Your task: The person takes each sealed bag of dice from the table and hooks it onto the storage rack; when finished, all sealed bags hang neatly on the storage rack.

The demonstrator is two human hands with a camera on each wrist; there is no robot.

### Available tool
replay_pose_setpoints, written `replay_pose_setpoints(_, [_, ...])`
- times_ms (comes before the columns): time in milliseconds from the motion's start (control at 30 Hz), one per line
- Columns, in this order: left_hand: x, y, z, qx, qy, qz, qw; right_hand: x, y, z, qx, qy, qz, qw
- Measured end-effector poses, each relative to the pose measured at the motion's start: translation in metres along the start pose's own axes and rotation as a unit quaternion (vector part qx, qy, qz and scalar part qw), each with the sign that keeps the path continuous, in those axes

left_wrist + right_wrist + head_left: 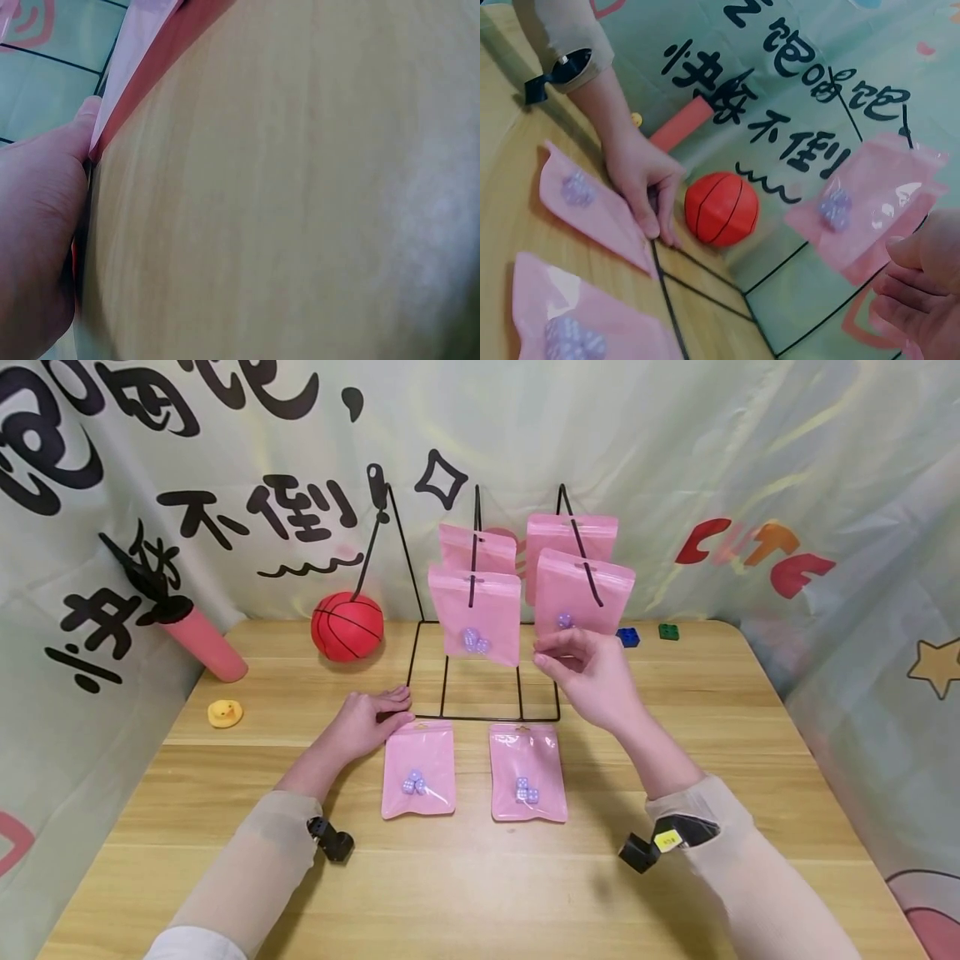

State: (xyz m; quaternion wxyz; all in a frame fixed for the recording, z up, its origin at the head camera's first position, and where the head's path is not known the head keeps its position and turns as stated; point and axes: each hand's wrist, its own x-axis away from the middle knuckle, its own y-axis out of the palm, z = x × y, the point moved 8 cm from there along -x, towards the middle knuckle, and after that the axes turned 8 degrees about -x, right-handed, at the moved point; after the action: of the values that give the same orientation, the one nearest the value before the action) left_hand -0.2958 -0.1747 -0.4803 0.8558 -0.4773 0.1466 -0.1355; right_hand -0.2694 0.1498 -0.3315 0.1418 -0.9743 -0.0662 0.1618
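Your left hand (360,722) is resting flat on the pale wooden tabletop (712,752), fingers (390,700) stretched out and relaxed, gripping nothing. The fingertips are lying over the front bar of the black wire display rack (480,610), just at 11 o'clock of the nearer-left glossy pink zip pouch with lilac dice inside (417,770). The right wrist view is showing those fingers touching that pouch's top corner.

Your right hand (588,672) is hovering raised in front of the rack, at 1 o'clock of the second flat pink pouch of dice (527,772). Its fingers are curling inward, and thumb and fingertips are meeting at the lower edge of the front-right pink pouch hanging on the rack's hook (583,593). They appear to be pinching that edge, though contact is hard to confirm.

Three more pink pouches are hanging: one front-left with dice showing (475,614), and two behind (480,550) (572,533).

Both flat pouches are lying side by side, apart from one another, at 6 o'clock of the rack.

Around the edges: a red rubber ball with black seams (347,626) is sitting at 9 o'clock of the rack, a pink cylinder (202,643) leaning at the far left, a small yellow duck toy (224,713) near it, and a blue brick (628,637) and green brick (668,631) at 3 o'clock.
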Motion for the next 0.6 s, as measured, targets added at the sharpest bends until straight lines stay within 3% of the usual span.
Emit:
replay_pose_setpoints(233, [-0.001, 0.001, -0.001, -0.006, 0.002, -0.002, 1.0000, 0.014, -0.001, 0.032, 0.021, 0.018, -0.030, 0.999])
replay_pose_setpoints(367, [-0.001, 0.001, -0.001, -0.009, 0.004, -0.003, 0.9999, 0.022, 0.000, 0.051, 0.059, 0.003, -0.052, 0.997])
replay_pose_setpoints(600, [-0.001, 0.001, -0.002, -0.010, 0.003, -0.004, 0.9999, 0.034, 0.005, 0.086, 0.169, -0.038, -0.109, 0.979])
